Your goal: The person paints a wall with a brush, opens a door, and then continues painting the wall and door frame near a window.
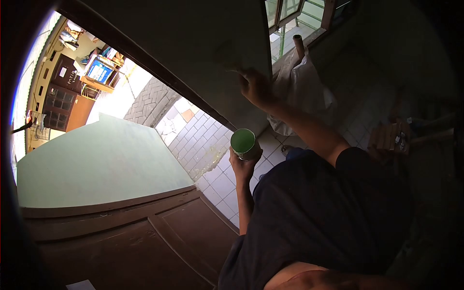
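Note:
My left hand [245, 165] is wrapped round a can [243, 141] with green paint inside, held upright near the middle of the view. Farther up, my right hand [256, 88] is closed round the handle of a brush [233, 69]. The brush's far end is dim against the dark wall [203, 43], and whether its bristles touch the wall I cannot tell.
A brown wooden door [125, 237] stands at the lower left beside a pale green wall [101, 164]. White floor tiles [224, 181] lie below. A white sack [304, 89] stands under the open window [297, 26]. Bricks [386, 137] are at the right.

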Available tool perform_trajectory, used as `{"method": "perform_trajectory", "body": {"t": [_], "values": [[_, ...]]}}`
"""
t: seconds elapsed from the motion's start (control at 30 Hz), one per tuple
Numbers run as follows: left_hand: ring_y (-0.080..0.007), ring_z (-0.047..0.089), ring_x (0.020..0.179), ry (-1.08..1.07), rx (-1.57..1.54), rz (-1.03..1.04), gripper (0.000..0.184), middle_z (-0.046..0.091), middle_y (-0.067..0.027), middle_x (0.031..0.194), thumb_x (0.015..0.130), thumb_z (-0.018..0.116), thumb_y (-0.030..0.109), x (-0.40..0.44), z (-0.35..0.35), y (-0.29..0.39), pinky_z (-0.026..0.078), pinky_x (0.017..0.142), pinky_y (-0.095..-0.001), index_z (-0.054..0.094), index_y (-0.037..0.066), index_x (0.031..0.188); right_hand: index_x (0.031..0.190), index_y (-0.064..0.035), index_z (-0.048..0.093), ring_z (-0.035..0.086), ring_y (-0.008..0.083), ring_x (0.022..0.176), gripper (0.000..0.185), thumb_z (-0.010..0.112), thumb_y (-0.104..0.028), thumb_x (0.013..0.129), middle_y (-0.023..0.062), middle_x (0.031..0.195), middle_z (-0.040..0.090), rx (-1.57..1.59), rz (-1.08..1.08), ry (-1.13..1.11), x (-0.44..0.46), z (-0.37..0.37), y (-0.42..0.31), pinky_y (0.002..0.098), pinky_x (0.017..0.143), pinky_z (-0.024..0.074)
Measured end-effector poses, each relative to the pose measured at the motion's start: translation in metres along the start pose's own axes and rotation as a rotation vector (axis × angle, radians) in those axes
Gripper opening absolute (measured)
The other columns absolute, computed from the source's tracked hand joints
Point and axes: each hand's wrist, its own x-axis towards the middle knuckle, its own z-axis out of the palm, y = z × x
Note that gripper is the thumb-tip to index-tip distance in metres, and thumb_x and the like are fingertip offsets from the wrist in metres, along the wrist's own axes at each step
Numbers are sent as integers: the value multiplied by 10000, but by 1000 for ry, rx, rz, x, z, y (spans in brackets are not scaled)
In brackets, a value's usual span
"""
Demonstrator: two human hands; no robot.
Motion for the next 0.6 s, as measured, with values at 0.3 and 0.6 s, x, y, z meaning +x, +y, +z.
{"method": "perform_trajectory", "body": {"t": [0.3, 0.6], "values": [[-318, 726, 1103, 37, 80, 10, 737, 733, -156, 1214, 710, 984, 177, -7, -18, -4, 568, 978, -442, 614, 38, 1331, 1241, 20, 706, 682, 193, 636, 301, 694, -154, 996, 154, 887, 783, 410, 673, -662, -115, -35, 85, 358, 598, 566], [-294, 684, 1194, -9, 245, 33, 766, 691, -128, 1302, 739, 962, 136, -2, -7, -15, 538, 1039, -431, 580, 69, 1400, 1198, -5, 708, 550, 33, 565, 309, 690, -271, 1044, 72, 857, 768, 1020, 980, -840, -50, -167, 27, 221, 483, 391]]}}
